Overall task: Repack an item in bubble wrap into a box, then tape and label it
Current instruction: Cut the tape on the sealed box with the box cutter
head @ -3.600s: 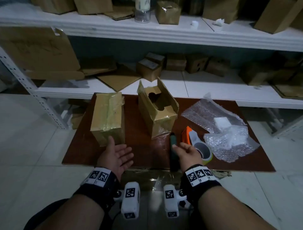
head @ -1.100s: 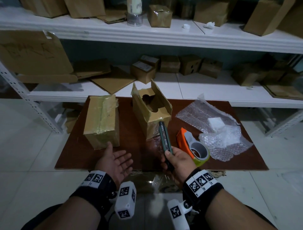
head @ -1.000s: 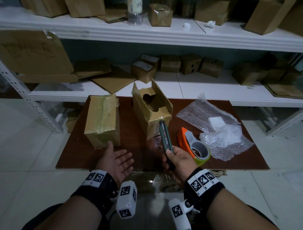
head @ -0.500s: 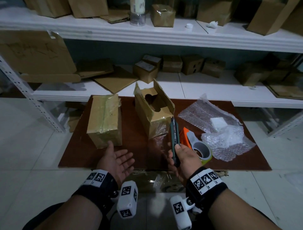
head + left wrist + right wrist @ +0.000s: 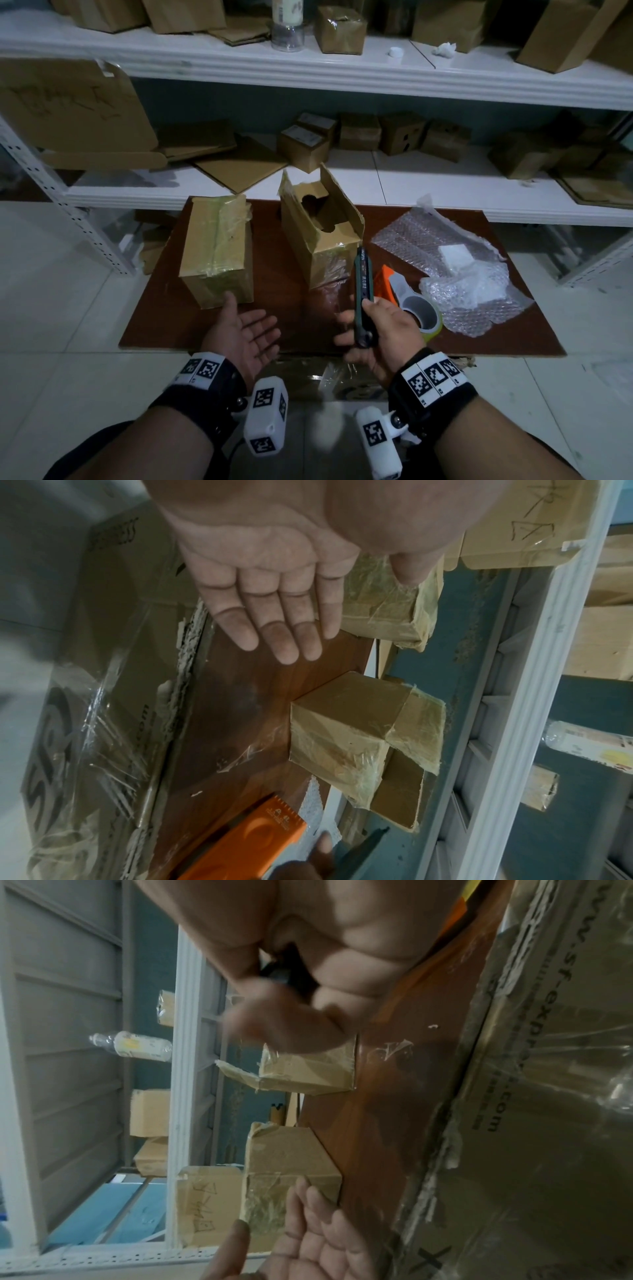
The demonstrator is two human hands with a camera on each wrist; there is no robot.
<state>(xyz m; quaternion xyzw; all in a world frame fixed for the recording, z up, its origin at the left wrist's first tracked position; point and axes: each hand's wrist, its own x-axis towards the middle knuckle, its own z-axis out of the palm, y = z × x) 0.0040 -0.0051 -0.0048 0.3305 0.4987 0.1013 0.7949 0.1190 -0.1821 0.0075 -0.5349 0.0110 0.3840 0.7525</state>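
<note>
On the brown board (image 5: 164,308) stand a taped shut cardboard box (image 5: 217,250) at the left and an open cardboard box (image 5: 320,233) with raised flaps in the middle. My right hand (image 5: 376,329) grips a dark green utility knife (image 5: 362,291), its tip pointing away beside the open box. My left hand (image 5: 245,329) lies palm up with straight fingers just in front of the taped box, holding nothing. Bubble wrap (image 5: 455,263) with a white item (image 5: 455,255) in it lies at the right. The orange tape dispenser (image 5: 404,298) sits right of the knife.
White shelves (image 5: 342,68) behind the board carry many cardboard boxes, flat cardboard and a plastic bottle (image 5: 287,24). A flattened taped carton (image 5: 329,377) sticks out under the board's near edge. Pale floor tiles surround the board.
My right hand picked the knife up off the board and lifted it upright, then shifted it slightly right beside the open box. The left hand has stayed palm up.
</note>
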